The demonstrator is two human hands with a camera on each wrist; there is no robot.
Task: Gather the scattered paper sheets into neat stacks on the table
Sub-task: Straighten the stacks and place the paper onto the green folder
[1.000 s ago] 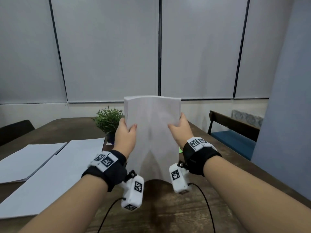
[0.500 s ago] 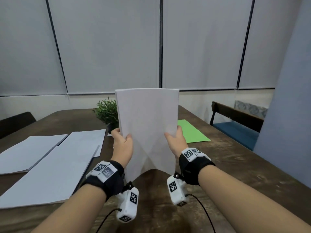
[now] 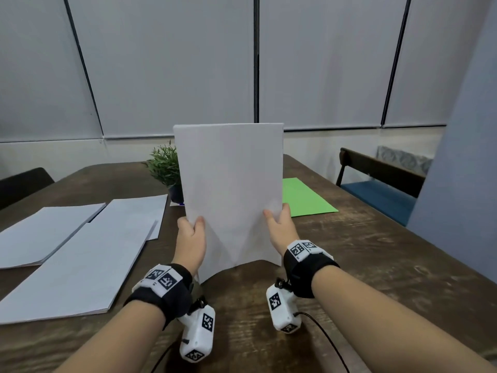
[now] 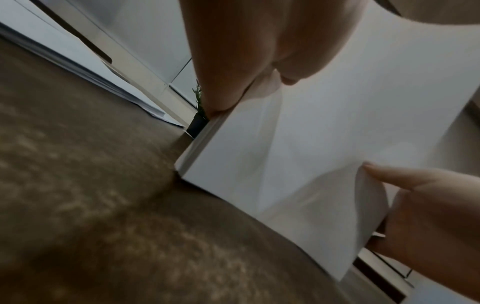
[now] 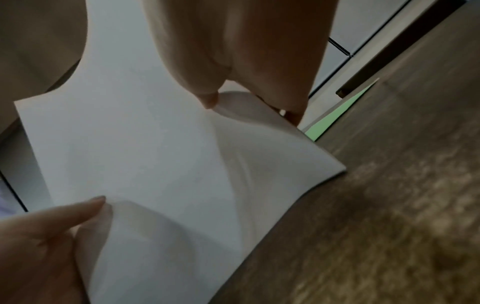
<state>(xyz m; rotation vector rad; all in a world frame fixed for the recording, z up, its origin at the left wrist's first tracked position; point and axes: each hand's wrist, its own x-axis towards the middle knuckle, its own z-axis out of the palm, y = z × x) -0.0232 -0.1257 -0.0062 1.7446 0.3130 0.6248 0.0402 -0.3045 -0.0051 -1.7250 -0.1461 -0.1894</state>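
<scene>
I hold a bundle of white paper sheets [image 3: 231, 189] upright over the brown table [image 3: 376, 265], its bottom edge bowed just above or on the wood. My left hand [image 3: 191, 232] grips the bundle's left edge, thumb on the near face. My right hand [image 3: 279, 227] grips the right edge the same way. The left wrist view shows the bundle [image 4: 324, 144] and its thick left edge from below. In the right wrist view the bundle [image 5: 145, 144] curves under my thumb. Two white stacks [image 3: 80, 259] [image 3: 40, 230] lie flat at the left.
A small potted plant [image 3: 165, 168] stands behind the bundle's left side. A green sheet [image 3: 304, 197] lies on the table at the right. A dark chair with a blue seat [image 3: 382, 189] stands beyond the right edge, another chair back [image 3: 21, 184] at the far left.
Both hands have lowered the bundle toward the table and slid down its side edges. The sheets' top edges look squared. The green sheet came into view behind it.
</scene>
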